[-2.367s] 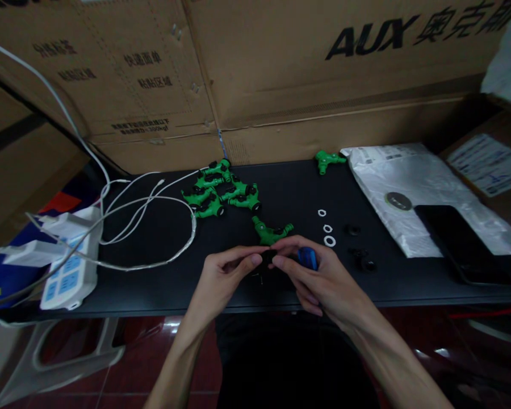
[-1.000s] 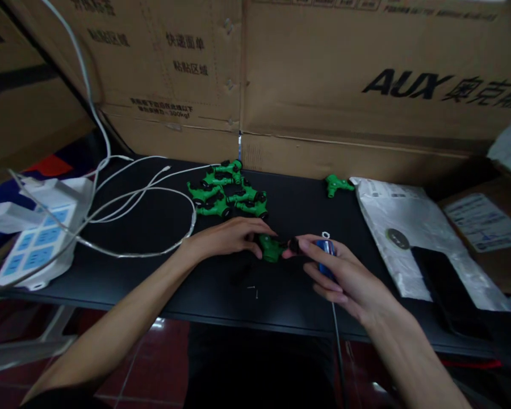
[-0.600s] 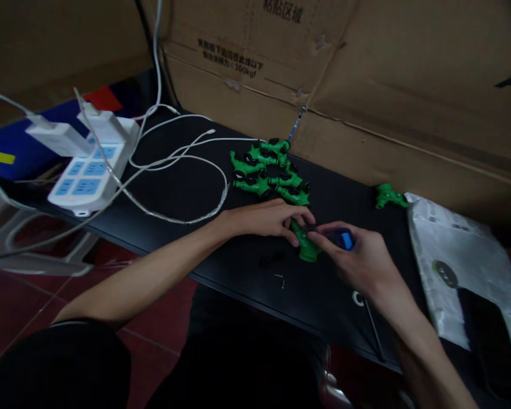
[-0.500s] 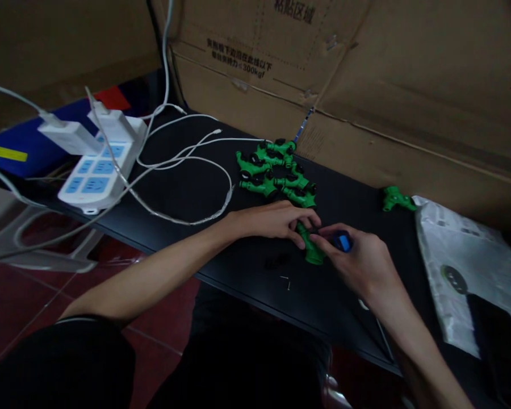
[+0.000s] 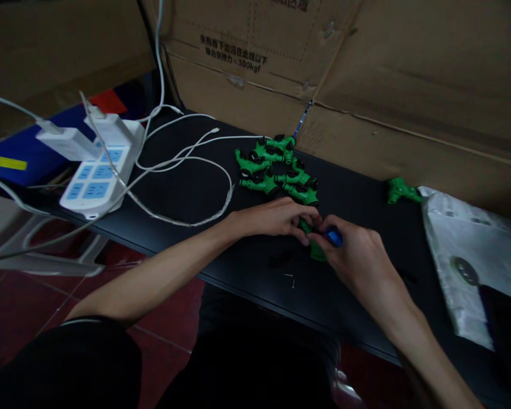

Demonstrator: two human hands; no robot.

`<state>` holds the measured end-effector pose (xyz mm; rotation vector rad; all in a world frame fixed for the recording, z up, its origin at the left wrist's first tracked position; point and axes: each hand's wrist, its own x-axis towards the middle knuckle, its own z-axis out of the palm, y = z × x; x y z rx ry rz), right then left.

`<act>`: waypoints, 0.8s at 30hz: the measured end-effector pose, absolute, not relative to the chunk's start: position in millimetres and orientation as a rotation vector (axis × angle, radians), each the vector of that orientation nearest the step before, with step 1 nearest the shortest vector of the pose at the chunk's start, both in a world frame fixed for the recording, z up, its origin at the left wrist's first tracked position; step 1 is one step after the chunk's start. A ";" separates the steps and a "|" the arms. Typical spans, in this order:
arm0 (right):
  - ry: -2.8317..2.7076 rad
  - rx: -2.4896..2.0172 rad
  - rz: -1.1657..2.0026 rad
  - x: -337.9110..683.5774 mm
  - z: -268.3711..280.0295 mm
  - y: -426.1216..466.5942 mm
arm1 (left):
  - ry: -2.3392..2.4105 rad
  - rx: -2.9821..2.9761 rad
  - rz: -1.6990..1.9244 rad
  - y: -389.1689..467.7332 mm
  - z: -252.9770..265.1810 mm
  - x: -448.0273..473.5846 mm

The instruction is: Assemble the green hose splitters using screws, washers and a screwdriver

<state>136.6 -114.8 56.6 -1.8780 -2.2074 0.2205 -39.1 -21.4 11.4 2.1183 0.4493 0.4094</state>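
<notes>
My left hand point(image 5: 287, 217) is closed round a green Y-shaped hose connector point(image 5: 317, 251), partly hidden by the fingers of both hands. My right hand point(image 5: 350, 244) grips a blue-and-black screwdriver point(image 5: 334, 236) by its handle and meets the connector; its tip is out of sight. Two small screws point(image 5: 293, 282) lie on the black tabletop in front of my hands. Beside them are small black parts point(image 5: 280, 259), too dark to make out well. Behind my left hand, several similar green connectors point(image 5: 262, 183) with black valves lie in a cluster.
Another green connector point(image 5: 402, 190) sits at the back right beside a silver-white plastic bag point(image 5: 455, 255). A dark phone-like slab point(image 5: 505, 326) overlaps the bag. At left are a white power strip point(image 5: 79, 205) and looping white cables point(image 5: 187, 222). Cardboard point(image 5: 378, 85) walls the back.
My right hand has turned and shifted slightly left over the connector, tilting the screwdriver handle. My left hand keeps its hold. The whole view has moved a little.
</notes>
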 end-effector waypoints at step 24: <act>-2.091 -1.956 0.613 108.5 41.4 -208.7 | 0.470 2.194 0.448 -20.7 9.8 -37.5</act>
